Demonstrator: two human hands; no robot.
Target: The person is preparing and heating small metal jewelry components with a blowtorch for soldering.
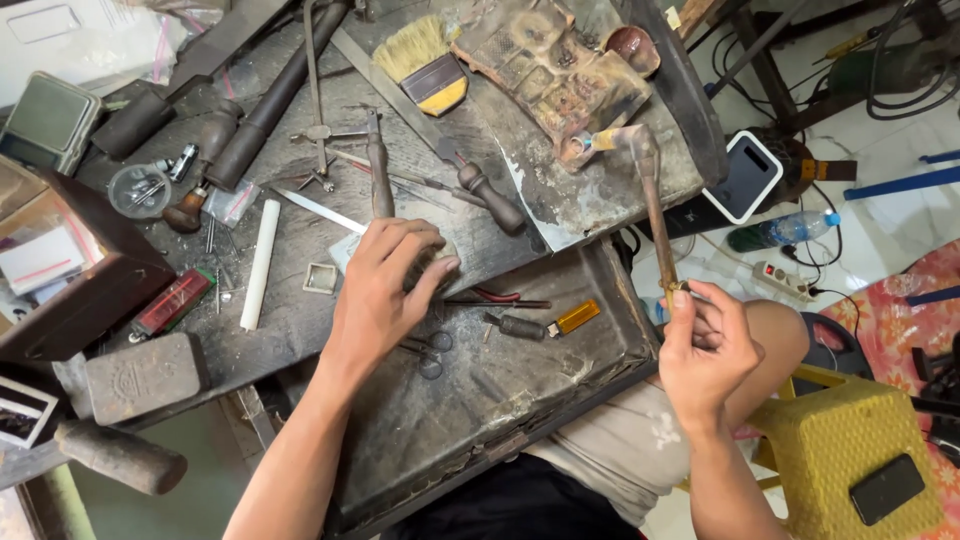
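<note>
The left hand (385, 290) is laid palm down at the front edge of the tabletop (300, 330), and its fingers are curled over a small dark object (432, 262) that is mostly hidden, so its kind cannot be told. The right hand (705, 350) is held off the right side of the tabletop, above the lap, and it is closed around the lower end of a thin metal torch (652, 205); the bent nozzle of the torch is pointed at a worn, burnt block (555, 70) near the far right corner. Just left of the left hand, a small square metal frame (321, 278) and a white rod (260, 262) are seen lying flat, and a flat steel blade (320, 210) is found just behind the fingers. Below the tabletop edge an open drawer tray (520, 400) is pulled out toward the person; small scissors (430, 355) and a tool with a yellow tip (545, 323) are kept in it. A wide brush (425, 60) is placed at the far edge. The surface around the left hand is crowded with tools, so little free room is left there, while the space between the two hands, over the tray, is more open. A yellow plastic stool (850, 450) with a dark phone (885, 488) on it is standing close to the right elbow.
</note>
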